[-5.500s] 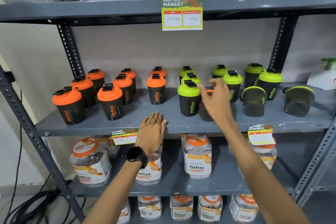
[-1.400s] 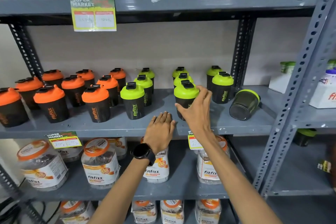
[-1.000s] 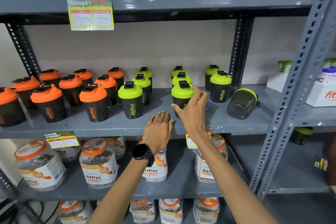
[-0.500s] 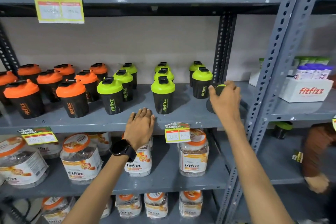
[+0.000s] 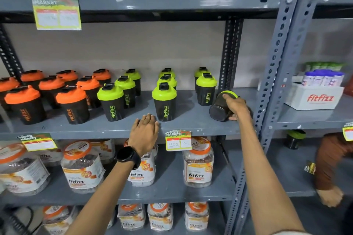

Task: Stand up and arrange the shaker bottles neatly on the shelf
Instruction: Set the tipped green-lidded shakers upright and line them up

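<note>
On the middle shelf, near its right end and just beside the perforated upright post, a green-lidded shaker bottle lies on its side with its dark base turned toward the front edge. The right hand is closed over the top of this fallen bottle, fingers wrapped across its body and thumb against the lower side. The left hand lies flat and open on the shelf's front edge, palm down, fingers together, gripping nothing; a black watch sits on its wrist. Upright green-lidded bottles stand in short rows toward the back edge, with upright orange-lidded bottles filling the left end. Whether the fallen bottle's lid is fully closed is hard to tell from here. A price tag hangs from the front edge between the two arms.
</note>
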Tool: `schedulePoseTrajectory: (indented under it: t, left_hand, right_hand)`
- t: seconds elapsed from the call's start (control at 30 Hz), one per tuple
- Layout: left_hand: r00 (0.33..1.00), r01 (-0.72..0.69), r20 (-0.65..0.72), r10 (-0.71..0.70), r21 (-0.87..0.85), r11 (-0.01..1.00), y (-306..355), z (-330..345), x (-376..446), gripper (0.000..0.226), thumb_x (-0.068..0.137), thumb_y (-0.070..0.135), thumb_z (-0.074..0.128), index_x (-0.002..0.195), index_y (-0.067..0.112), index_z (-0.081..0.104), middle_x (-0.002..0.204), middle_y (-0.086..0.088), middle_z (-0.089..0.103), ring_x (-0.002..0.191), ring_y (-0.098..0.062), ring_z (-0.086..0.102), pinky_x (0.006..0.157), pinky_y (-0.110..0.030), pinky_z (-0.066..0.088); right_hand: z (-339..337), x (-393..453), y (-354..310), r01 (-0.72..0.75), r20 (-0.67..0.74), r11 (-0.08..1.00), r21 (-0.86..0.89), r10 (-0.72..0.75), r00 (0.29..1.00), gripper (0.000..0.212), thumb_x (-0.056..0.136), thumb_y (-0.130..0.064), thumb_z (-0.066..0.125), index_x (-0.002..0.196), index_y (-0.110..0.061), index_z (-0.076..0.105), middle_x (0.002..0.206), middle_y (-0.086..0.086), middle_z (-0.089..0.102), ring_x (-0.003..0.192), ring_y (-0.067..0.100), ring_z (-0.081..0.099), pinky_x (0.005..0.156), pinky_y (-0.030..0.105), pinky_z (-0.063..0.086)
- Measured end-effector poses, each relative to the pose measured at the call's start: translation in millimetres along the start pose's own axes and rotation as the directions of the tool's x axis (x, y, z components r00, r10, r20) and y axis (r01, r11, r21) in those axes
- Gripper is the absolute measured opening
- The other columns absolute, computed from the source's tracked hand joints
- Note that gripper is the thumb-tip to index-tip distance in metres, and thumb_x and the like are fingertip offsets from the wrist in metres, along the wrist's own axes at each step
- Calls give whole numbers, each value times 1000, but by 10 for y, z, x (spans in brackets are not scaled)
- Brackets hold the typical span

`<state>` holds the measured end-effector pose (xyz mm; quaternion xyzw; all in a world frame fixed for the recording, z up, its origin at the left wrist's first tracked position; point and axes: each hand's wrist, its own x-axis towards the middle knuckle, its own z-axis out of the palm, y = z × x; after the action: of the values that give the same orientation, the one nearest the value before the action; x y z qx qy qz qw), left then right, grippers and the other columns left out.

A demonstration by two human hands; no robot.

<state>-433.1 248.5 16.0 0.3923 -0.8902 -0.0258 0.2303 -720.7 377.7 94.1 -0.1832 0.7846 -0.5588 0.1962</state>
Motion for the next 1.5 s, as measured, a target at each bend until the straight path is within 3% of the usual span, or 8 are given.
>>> schedulePoseTrajectory:
  t: [0.2,0.33,0.5,0.7,1.07,1.17,1.33,1.5]
  left_hand:
    - [1000,-6,-20,6,15,1000,-43,53,-1,60,98,37,12,135,6,49,145,-15,50,139,-31,41,117,-48,25]
    - [1000,2,-27,-1,20,1000,-51,94,0,58,100,35,16,139,5,47,147,-15,49,140,-31,40,118,-48,23]
    - [999,-9,-47,11,26,1000,-60,106,10,60,100,35,16,141,4,45,149,-16,47,141,-31,39,119,-48,23]
    - [998,-21,-60,24,52,998,-77,136,17,61,99,35,14,143,5,43,151,-16,44,142,-30,37,120,-46,21]
    - [997,-22,-69,24,22,1000,-95,174,8,62,99,37,13,143,6,44,150,-15,46,142,-28,38,120,-45,21]
    - [998,28,-49,-34,-122,992,-42,100,36,54,102,39,26,140,6,46,150,-14,46,142,-28,38,119,-43,18]
    - [949,132,-155,-275,-596,792,335,-33,-30,73,95,41,56,151,6,27,159,-11,30,148,-25,27,120,-44,25]
    - [836,201,-216,-504,-734,648,854,13,162,102,85,38,71,154,1,6,164,-15,11,152,-27,10,122,-36,14]
  right_hand:
    - [43,-84,105,108,-73,992,62,-104,992,68,76,-57,67,121,-7,58,129,19,63,119,38,59,100,50,51]
    - [137,-355,152,273,-200,962,-10,-270,942,71,82,-49,71,127,-2,41,132,20,55,128,36,49,99,39,42]
    - [347,-586,208,547,-368,835,-59,-528,766,77,72,-33,86,127,-8,38,133,15,45,117,28,50,80,12,30]
    - [540,-613,224,641,-376,744,-188,-658,652,82,68,-37,87,127,-13,37,128,12,44,115,29,53,85,31,51]
    - [631,-564,347,645,-329,722,-250,-690,645,89,68,-37,88,134,-12,35,131,16,42,120,29,48,95,38,51]
    - [606,-606,429,629,-324,746,-218,-663,674,90,68,-38,88,136,-12,34,133,14,43,122,28,49,96,37,51]
    - [584,-727,598,611,-380,783,-118,-604,701,78,77,-27,84,139,-11,39,134,13,46,122,28,53,93,25,42]
    - [744,-749,459,524,-395,840,-142,-534,748,95,83,-25,77,154,-4,18,153,20,33,140,36,39,109,43,42]
